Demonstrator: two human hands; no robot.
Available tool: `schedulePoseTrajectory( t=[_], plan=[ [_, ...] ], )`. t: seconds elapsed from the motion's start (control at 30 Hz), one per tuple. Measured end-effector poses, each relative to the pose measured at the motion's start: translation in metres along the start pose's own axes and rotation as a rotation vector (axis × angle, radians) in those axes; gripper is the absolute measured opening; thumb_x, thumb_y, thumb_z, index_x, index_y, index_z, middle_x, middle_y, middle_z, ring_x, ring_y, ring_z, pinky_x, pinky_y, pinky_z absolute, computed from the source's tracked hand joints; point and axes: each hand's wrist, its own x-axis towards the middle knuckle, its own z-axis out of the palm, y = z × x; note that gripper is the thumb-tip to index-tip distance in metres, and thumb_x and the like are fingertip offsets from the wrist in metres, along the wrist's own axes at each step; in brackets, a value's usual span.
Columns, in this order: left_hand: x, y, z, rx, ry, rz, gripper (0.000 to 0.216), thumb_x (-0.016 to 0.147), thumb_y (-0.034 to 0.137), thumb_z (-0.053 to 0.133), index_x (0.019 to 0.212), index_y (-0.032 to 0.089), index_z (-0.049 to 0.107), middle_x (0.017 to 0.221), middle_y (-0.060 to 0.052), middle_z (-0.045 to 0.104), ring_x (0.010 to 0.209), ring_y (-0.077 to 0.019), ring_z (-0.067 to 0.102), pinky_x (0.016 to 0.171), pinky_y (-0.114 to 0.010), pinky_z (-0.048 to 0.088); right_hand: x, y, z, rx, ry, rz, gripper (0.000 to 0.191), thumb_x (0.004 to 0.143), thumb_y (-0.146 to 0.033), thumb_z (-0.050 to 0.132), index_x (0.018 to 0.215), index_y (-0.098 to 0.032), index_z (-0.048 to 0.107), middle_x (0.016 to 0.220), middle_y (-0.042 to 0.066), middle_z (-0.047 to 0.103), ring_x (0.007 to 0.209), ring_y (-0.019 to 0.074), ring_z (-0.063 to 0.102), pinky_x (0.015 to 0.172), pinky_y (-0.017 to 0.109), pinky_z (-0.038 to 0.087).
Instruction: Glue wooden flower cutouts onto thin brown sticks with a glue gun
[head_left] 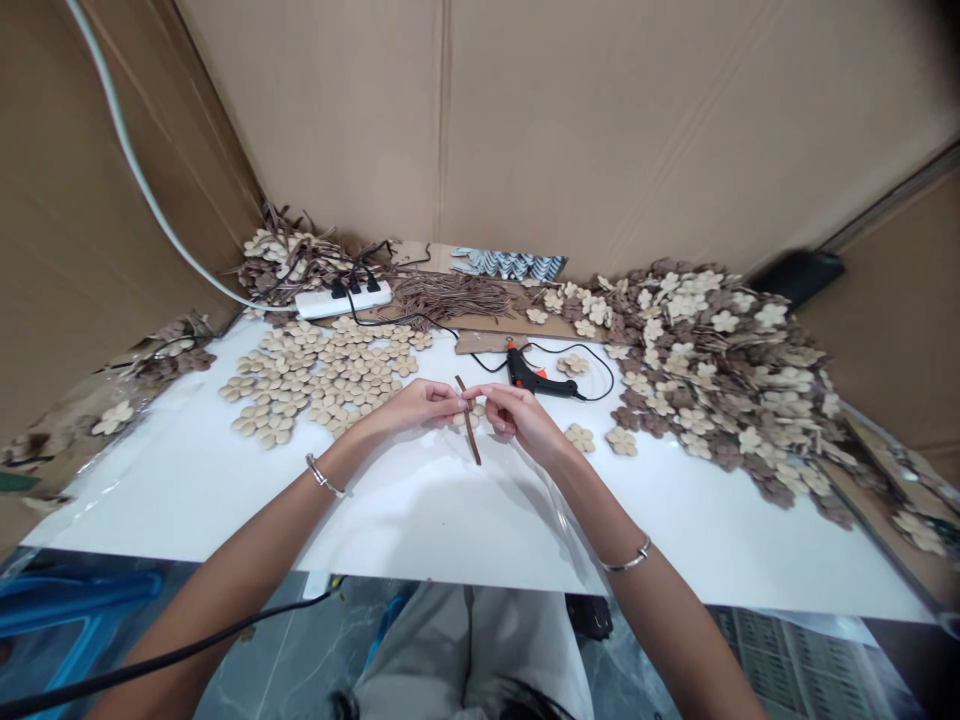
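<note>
Brown strip [472, 440] in a pinch over the white table [442, 530]
Left hand [420, 403] has it thumb-to-finger nearer the far end; right hand [526, 418] points a fingertip in there, can't tell if it's gripping. Glue gun [534, 376] far right of the strip, beige flowers [322, 375] left.

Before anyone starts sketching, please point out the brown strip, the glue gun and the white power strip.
Brown strip [471, 430]: head view, its length below the fingertips.
Glue gun [534, 383]: head view, its black casing.
White power strip [328, 305]: head view, its casing.
</note>
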Motion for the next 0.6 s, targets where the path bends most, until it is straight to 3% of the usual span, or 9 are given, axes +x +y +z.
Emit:
schedulePoseTrajectory(
  t=[0.33,0.6],
  plan=[
    [-0.0005,-0.0019,-0.0002,0.036,-0.063,0.016,0.041,0.076,0.054,0.07,0.076,0.013,0.065,0.065,-0.001,0.06,0.055,-0.0079,0.045,0.05,-0.021,0.028,-0.0005,-0.0009,0.0022,-0.094,0.035,0.001,0.033,0.083,-0.043,0.06,0.097,-0.015,0.07,0.049,-0.01,0.021,0.044,0.0067,0.013,0.044,0.025,0.008],
    [0.0005,-0.0027,0.0034,-0.031,-0.052,0.052,0.041,0.073,0.053,0.073,0.082,0.013,0.067,0.067,-0.001,0.063,0.057,-0.0089,0.051,0.053,-0.021,0.031,-0.0012,-0.0035,0.0078,-0.113,0.095,-0.012,0.028,0.076,-0.041,0.066,0.088,-0.015,0.069,0.049,-0.008,0.029,0.046,0.0069,0.02,0.045,0.025,0.01]
  ],
)
